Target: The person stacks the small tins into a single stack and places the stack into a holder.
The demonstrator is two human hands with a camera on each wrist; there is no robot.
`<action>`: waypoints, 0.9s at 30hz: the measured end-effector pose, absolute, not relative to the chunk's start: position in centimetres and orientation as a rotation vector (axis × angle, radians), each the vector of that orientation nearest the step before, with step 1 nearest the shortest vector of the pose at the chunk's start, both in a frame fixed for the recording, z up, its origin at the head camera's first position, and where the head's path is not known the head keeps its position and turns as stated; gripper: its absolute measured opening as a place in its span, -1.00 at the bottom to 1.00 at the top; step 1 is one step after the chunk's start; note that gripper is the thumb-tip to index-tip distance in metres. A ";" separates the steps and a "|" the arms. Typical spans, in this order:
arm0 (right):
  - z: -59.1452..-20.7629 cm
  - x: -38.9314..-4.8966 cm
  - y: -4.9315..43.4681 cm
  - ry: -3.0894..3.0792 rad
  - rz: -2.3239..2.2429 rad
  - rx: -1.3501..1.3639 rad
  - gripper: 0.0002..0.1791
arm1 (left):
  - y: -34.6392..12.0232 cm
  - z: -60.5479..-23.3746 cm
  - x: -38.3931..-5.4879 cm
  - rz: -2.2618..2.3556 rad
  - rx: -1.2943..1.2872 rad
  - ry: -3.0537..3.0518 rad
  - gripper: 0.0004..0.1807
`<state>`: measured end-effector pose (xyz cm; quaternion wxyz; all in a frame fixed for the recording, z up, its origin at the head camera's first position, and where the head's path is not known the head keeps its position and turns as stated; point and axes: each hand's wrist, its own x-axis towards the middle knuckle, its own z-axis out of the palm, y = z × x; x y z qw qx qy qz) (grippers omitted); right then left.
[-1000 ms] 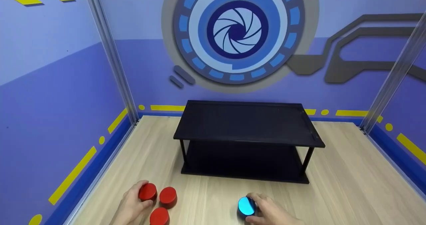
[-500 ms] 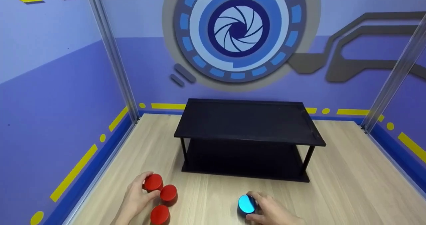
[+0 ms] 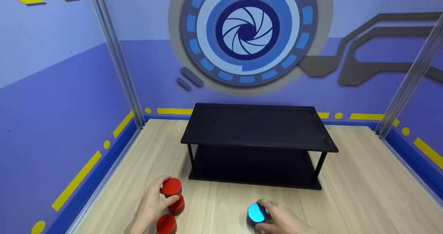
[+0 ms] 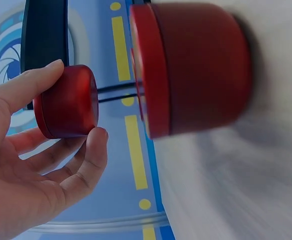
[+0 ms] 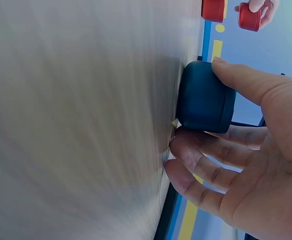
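Observation:
In the head view my left hand (image 3: 154,201) grips a red round tin (image 3: 172,187) between thumb and fingers. The left wrist view shows this held tin (image 4: 69,102) raised off the table. A second red tin (image 3: 177,206) stands just below it in the head view, partly hidden by my thumb and the held tin. Nearer the front edge is a third red tin (image 3: 166,224). My right hand (image 3: 282,218) holds a blue round tin (image 3: 256,213), thumb on one side and fingers on the other. In the right wrist view the blue tin (image 5: 206,96) rests on the table.
A black two-level shelf (image 3: 259,126) stands on the wooden table (image 3: 360,178) beyond my hands, its thin posts at the corners. Printed panels (image 3: 145,61) enclose the back and sides, with metal posts (image 3: 117,54) at the corners.
My left hand has lifted the red tin and carried it to the right, over toward the second red tin. The right hand and blue tin have stayed in place.

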<state>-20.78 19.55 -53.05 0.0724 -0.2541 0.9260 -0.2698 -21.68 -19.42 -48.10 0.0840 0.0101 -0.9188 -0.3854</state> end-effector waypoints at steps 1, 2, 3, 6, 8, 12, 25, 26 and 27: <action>-53.0 -20.8 19.5 2.785 -0.810 -0.764 -0.25 | -19.2 -48.0 -21.6 -1.151 0.007 -2.735 -0.32; -53.0 -20.7 19.5 2.789 -0.806 -0.761 -0.25 | -19.0 -48.0 -21.6 -1.153 -0.018 -2.729 -0.33; -53.0 -20.7 19.5 2.793 -0.807 -0.764 -0.26 | -18.8 -48.0 -21.6 -1.150 -0.045 -2.722 -0.34; -53.0 -20.6 19.5 2.805 -0.802 -0.769 -0.26 | -18.3 -48.0 -21.6 -1.148 -0.116 -2.692 -0.37; -53.0 -20.6 19.4 2.810 -0.798 -0.768 -0.26 | -17.9 -48.1 -21.7 -1.152 -0.148 -2.674 -0.39; -53.0 -20.6 19.3 2.801 -0.796 -0.742 -0.25 | -17.2 -48.0 -21.7 -1.174 -0.195 -2.656 -0.39; -53.1 -20.6 19.5 2.804 -0.831 -0.840 -0.26 | -14.6 -47.9 -21.6 -1.108 -0.388 -2.602 -0.34; -53.1 -20.6 19.5 2.805 -0.831 -0.837 -0.26 | -14.4 -47.9 -21.6 -1.102 -0.402 -2.600 -0.34; -53.1 -20.6 19.6 2.810 -0.825 -0.833 -0.25 | -14.2 -47.9 -21.7 -1.099 -0.415 -2.599 -0.34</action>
